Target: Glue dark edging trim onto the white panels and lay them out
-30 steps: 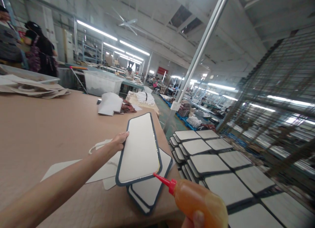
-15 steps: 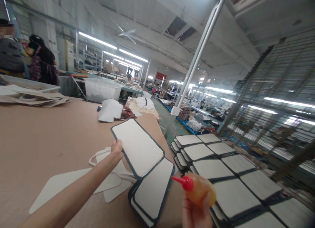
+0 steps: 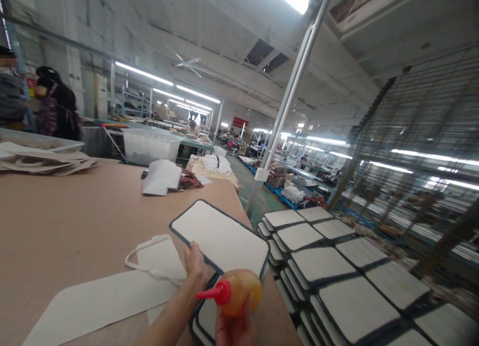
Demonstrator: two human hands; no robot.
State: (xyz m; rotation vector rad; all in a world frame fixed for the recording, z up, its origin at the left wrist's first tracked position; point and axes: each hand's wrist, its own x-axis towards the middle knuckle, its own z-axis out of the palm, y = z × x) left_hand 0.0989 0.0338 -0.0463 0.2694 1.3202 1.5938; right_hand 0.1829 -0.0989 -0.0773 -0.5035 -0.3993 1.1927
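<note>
My left hand (image 3: 196, 264) grips the near left edge of a white panel with a dark border (image 3: 220, 235), its thumb over the top face. The panel is held tilted above the table. In my right hand (image 3: 235, 328) is a squeeze bottle (image 3: 242, 292) of amber liquid, its red nozzle pointing left. The bottle is in front of the panel's near edge; I cannot tell whether they touch. Beneath, partly hidden, lies a small stack of similar bordered panels (image 3: 207, 313). Left of my forearm are loose white sheets (image 3: 101, 298) and a white cord loop (image 3: 130, 256).
Many bordered panels (image 3: 355, 303) lie in stacked rows at the right, beside a metal mesh rack (image 3: 415, 131). A pole (image 3: 286, 96) rises beyond the brown table (image 3: 93, 221). A plastic bin (image 3: 151, 145) stands past its far edge. Two people (image 3: 56, 104) are at the far left.
The bottle in my right hand has moved left, across the front of the panel. My left hand has shifted right and lower, and the panel has turned so its long side lies flatter across the view.
</note>
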